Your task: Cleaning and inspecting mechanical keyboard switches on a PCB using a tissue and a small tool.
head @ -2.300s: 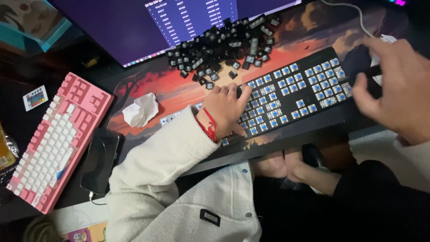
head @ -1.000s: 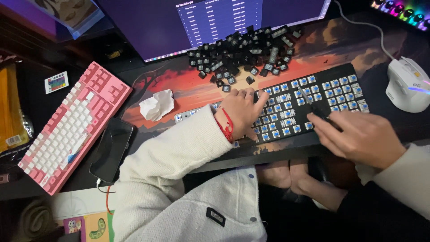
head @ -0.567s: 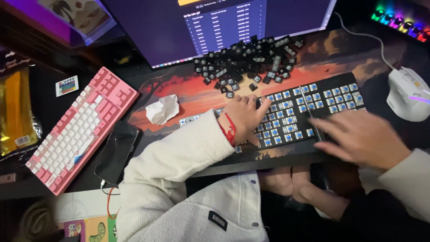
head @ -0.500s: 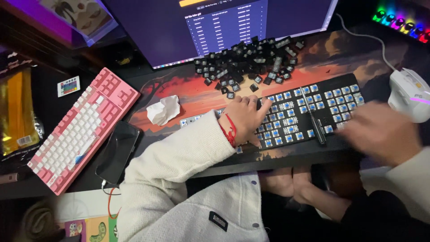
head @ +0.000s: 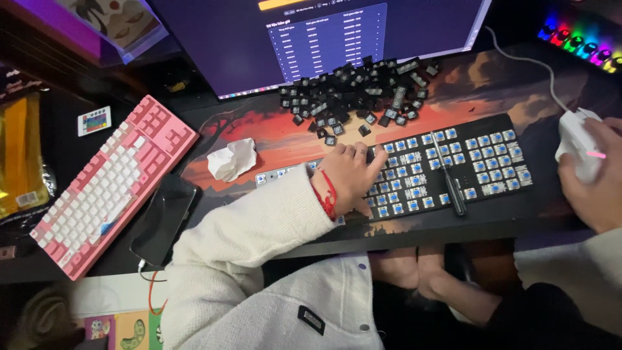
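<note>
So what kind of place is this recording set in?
Most likely a home computer desk used for keyboard tinkering. A monitor stands behind a black keyboard stripped to its blue switches, with a pile of loose black keycaps beside it. The left hand rests on the keyboard; the right hand holds a white mouse.

Single head view, steep downward angle.
Your camera looks down from close above the counter [head: 453,223], facing the monitor [head: 324,39] at top.

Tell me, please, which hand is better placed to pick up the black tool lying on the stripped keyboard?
The left hand, probably: it rests on the keyboard beside the black tool, while the right hand is off to the side on the white mouse.
</note>
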